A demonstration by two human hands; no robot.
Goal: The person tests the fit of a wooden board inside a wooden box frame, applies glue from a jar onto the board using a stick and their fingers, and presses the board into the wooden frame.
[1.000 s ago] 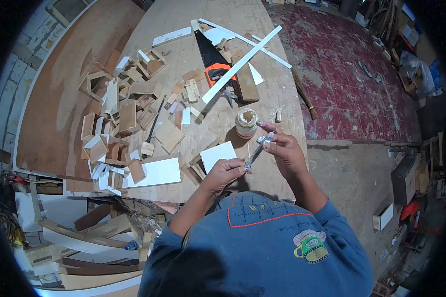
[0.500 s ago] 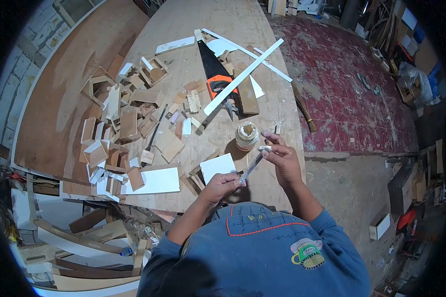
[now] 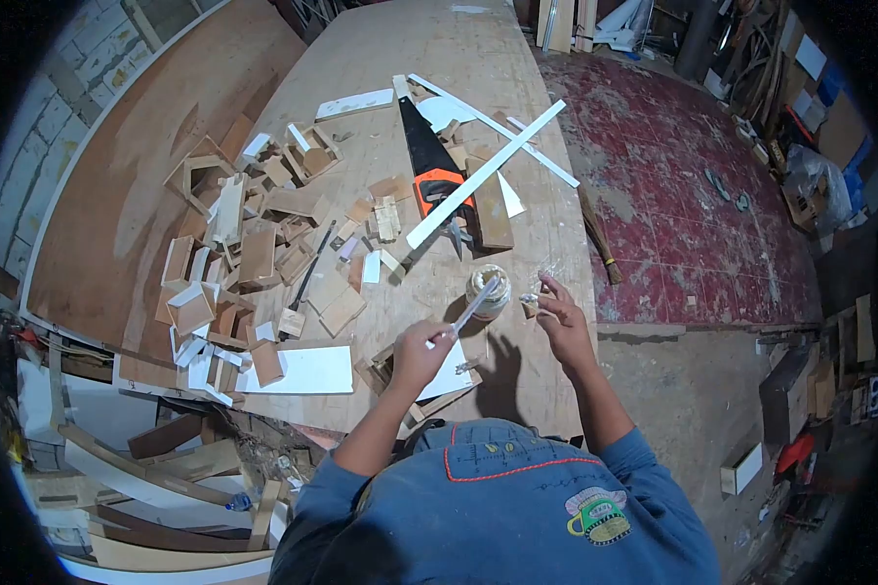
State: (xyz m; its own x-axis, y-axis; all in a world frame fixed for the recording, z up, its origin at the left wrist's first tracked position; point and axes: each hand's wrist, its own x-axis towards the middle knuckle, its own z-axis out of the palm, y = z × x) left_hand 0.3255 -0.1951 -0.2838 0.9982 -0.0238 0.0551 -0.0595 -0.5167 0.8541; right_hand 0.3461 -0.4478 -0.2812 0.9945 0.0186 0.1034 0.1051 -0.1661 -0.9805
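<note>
My left hand [image 3: 421,353] is closed around one end of a thin, pale flat stick [image 3: 473,308]. The stick slants up to the right, its far tip at the mouth of an open jar [image 3: 491,305]. Whitish paste coats the jar's rim. Just right of the jar is my right hand [image 3: 564,330], its fingers bent and partly apart. At its thumb and fingertips sits a small tan piece smeared with white [image 3: 530,306], seemingly pinched; its kind is unclear. Below my left hand lies a white-faced wooden piece [image 3: 446,376].
A handsaw with an orange handle [image 3: 439,185] lies beyond the jar, under crossing white strips [image 3: 488,175]. Small wooden boxes and offcuts [image 3: 259,255] crowd the table's left side, with a brush [image 3: 291,322] beside them. A white board [image 3: 307,370] lies near the front edge.
My left hand has moved up with the stick, bringing its tip to the jar. My right hand has come off the stick and sits slightly lower, fingers more spread.
</note>
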